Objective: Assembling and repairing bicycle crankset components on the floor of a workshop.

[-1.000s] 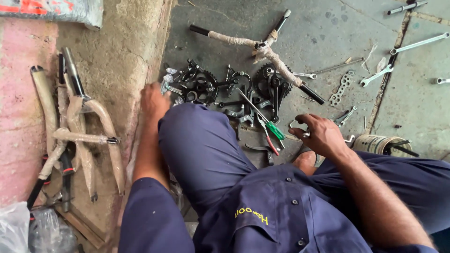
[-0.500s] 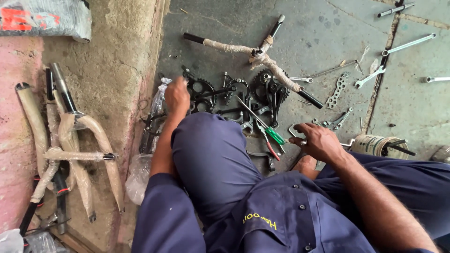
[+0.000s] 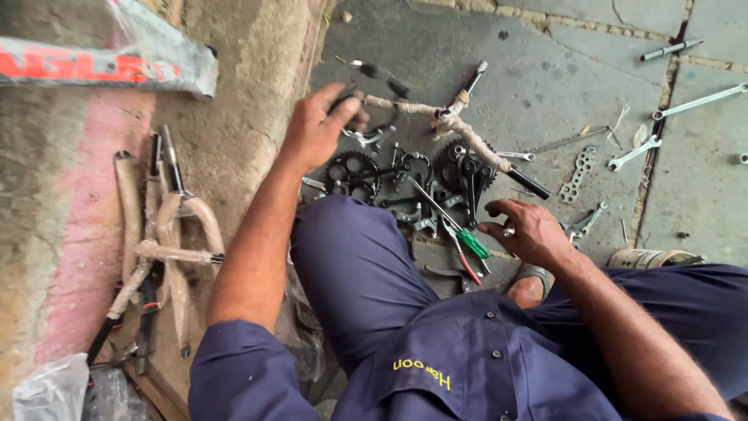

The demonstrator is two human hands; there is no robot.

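A: The left hand (image 3: pixel 318 125) has its fingers curled round the dark grip end of the wrapped handlebar (image 3: pixel 436 117), lying on the floor near the wall.

B: And the right hand (image 3: pixel 530 231)?

A: Fingers pinched on a small metal piece above the pliers (image 3: pixel 467 248). I'd judge that lifting the bar could drag it across the sprockets (image 3: pixel 351 173) and scatter parts.

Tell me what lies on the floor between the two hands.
In the head view, between the left hand and right hand lie black chainrings, a geared crank and green-handled pliers.
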